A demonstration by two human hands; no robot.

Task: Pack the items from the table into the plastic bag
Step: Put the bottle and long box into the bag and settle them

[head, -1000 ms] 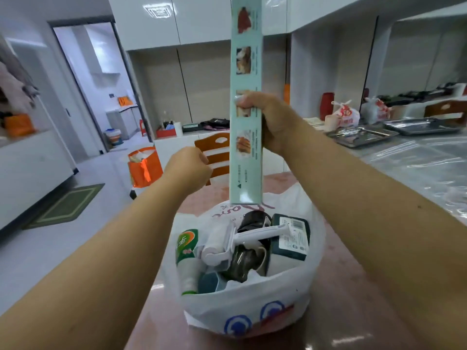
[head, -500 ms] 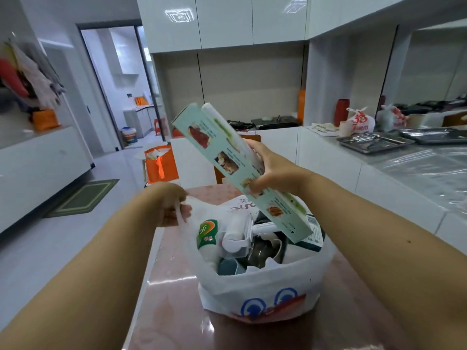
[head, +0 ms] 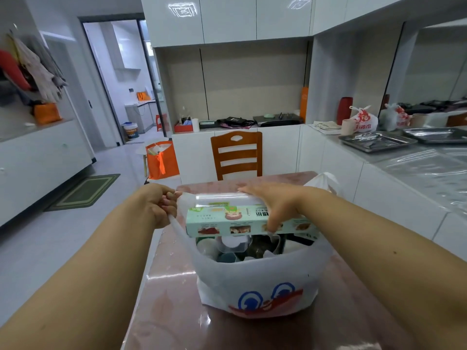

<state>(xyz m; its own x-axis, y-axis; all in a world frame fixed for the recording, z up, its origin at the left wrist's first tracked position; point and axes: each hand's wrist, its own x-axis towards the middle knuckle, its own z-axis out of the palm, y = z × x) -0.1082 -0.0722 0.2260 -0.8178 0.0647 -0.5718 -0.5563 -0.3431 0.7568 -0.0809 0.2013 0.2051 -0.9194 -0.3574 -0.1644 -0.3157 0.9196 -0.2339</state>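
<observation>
Lying across full plastic bag [head: 255, 276], long box [head: 242, 219]

An orange-brown wooden chair [head: 236, 154] is seen behind the tabletop, an orange fabric tote bag [head: 163, 160] on the floor beside it; two steel trays [head: 377, 141] are laid on the grey counter [head: 417, 160], a red cylindrical flask [head: 344, 111] beyond.

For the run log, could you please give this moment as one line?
left hand: grips white plastic bag handle | right hand: holds long mint-green cardboard box flat across bag mouth
</observation>
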